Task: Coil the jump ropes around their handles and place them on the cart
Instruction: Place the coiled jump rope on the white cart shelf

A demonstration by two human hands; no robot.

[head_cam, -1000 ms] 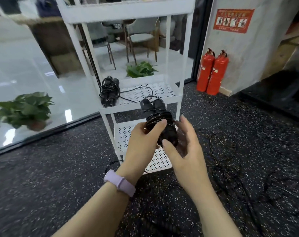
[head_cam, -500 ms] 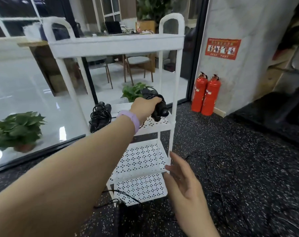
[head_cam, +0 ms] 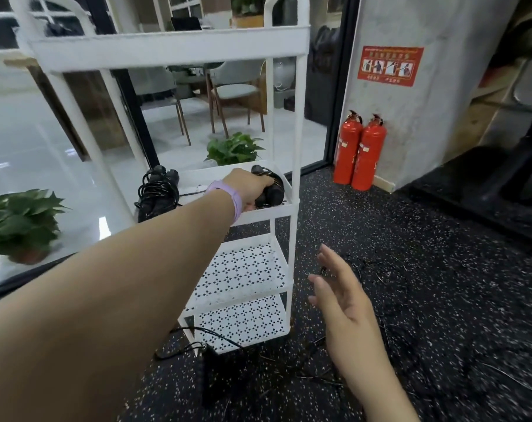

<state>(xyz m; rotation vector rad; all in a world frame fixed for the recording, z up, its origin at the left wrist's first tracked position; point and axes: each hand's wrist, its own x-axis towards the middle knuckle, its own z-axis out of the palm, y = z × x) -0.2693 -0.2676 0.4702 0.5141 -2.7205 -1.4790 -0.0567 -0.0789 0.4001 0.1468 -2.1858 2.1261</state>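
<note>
Head view. One white cart (head_cam: 296,147) with four tiers: a solid top tray and three perforated shelves below. Two coiled ropes sit at the second tier. One coil (head_cam: 158,193) lies at the shelf's left end, untouched, its two handle ends pointing up and away toward the glass, long axis running roughly front to back. The second coil (head_cam: 272,190) is at the right end of the same shelf, near the right post, well apart from the first.

Left hand (head_cam: 249,190), purple band (head_cam: 232,201) on the wrist, reaches over the shelf with fingers curled round the second coil; whether the coil is resting on the shelf cannot be told. One handle end shows above the knuckles, pointing up and away; its lower end points toward the camera.

Right hand (head_cam: 339,295) hangs low beside the cart's bottom shelves, fingers spread and nearly straight, holding nothing, touching nothing.

On the speckled floor: loose black rope (head_cam: 197,345) strung out in front of the cart's base, more tangled right of the right hand; count unclear.

Two red extinguishers (head_cam: 360,152) stand side by side against the wall. Two potted plants behind the glass.
</note>
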